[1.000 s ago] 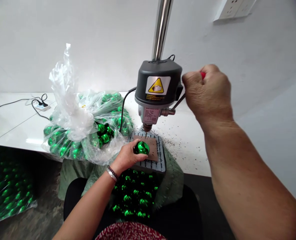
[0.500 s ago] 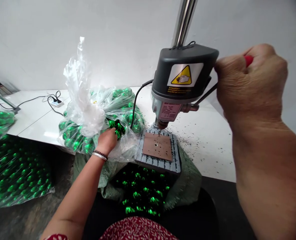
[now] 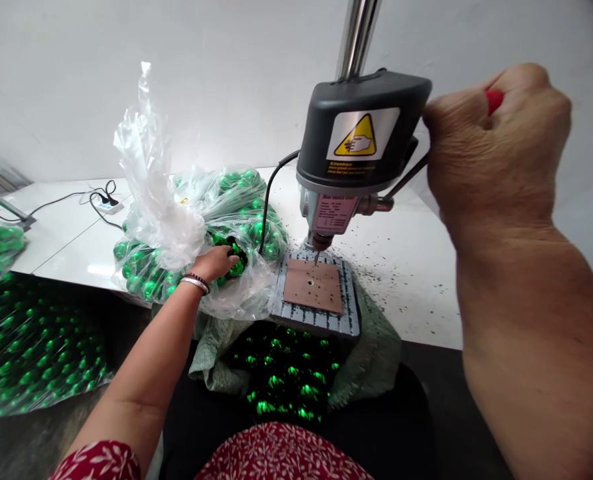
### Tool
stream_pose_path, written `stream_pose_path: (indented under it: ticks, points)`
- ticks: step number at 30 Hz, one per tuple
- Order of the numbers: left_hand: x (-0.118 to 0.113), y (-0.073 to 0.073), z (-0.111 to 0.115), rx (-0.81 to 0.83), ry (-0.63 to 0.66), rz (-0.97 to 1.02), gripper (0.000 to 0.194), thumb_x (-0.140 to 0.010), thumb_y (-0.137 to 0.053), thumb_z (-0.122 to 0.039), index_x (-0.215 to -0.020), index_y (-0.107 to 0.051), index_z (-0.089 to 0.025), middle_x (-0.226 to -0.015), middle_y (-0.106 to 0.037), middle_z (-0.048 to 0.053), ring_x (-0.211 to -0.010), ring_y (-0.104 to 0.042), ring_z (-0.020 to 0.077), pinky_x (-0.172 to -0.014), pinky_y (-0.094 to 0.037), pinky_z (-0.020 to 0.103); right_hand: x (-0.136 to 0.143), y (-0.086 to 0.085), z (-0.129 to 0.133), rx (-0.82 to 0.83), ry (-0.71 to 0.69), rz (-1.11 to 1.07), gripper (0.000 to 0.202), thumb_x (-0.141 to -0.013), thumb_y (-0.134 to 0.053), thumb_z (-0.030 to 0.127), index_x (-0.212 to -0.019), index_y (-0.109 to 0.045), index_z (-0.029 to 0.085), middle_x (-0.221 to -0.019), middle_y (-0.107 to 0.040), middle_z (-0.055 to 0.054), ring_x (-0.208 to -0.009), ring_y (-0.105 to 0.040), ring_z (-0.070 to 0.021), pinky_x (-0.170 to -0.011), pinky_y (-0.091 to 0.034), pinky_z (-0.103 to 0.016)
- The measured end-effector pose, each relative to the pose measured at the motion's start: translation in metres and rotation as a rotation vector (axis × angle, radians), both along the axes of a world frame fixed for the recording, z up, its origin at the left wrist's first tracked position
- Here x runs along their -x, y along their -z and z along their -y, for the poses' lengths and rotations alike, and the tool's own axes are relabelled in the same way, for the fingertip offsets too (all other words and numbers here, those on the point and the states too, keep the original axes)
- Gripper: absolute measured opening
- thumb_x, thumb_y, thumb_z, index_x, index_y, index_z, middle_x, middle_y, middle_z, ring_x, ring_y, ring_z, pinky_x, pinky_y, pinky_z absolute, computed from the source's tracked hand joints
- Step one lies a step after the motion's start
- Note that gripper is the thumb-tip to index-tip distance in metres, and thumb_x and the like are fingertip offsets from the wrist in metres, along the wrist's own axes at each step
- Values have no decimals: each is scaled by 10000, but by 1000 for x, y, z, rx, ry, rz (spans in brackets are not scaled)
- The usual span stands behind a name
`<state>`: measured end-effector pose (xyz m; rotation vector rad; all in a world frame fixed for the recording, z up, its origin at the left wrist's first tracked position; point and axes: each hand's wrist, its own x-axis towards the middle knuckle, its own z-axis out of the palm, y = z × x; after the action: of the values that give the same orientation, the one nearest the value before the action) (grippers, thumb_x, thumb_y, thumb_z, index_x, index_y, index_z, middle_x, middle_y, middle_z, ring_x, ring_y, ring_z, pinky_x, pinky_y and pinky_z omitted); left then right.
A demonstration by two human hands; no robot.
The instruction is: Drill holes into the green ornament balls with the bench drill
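While before the bag (image 3: 169, 230), black cable (image 3: 267, 200)

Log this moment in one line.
left hand: at green balls in plastic bag; right hand: gripping drill press lever; brown board: on metal base

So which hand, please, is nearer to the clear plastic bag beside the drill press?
Left: the left hand is at green balls in the open bag; the right hand, past the drill press, grips its red knob.
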<state>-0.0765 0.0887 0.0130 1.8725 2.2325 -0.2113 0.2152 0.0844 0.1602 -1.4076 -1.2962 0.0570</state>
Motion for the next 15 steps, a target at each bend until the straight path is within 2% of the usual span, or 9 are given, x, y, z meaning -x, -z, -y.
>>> stream_pose_path:
  ticks: [2,4,7,11,15]
  points:
    - [-4,0,-3,37,-55,-5,580,-846,-372,-567,-1131,-667,-156,-1188,-671,174,-1050,-640,333,-842,-486,380,0,1,0,-4,-2,-2,268,-863,-415,222,-641,-269,194,-632,-284,50,-581,-215,-41,-624,-236,-267]
    - [-8,-1,-2,69,-42,-13,598,-821,-400,-588,-1102,-670,-134,-1174,-668,197,-1049,-640,346,-838,-484,382,-1,1,0,-14,-13,-4,265,-864,-416,219,-643,-270,194,-633,-289,50,-583,-219,-41,-632,-237,-265]
    - [-13,-5,6,46,21,-12,575,-781,-504,-520,-1199,-586,-134,-1203,-648,199,-1071,-629,340,-849,-479,378,-2,1,-2,-12,-21,-11,275,-864,-432,210,-640,-274,196,-631,-296,52,-587,-220,-43,-640,-240,-264]
    - [-13,-3,23,6,74,39,599,-812,-514,-449,-1330,-419,-165,-1128,-677,164,-1085,-623,347,-934,-434,479,-3,0,-2,-8,-38,-17,281,-871,-431,219,-641,-271,196,-634,-301,52,-594,-232,-43,-633,-234,-258]
    - [-13,-1,40,-173,103,189,651,-761,-626,-384,-1332,-405,-161,-1175,-655,158,-1118,-608,336,-961,-434,471,-3,1,-2,-21,-53,-33,283,-869,-427,225,-644,-259,198,-642,-290,54,-597,-224,-38,-626,-228,-248]
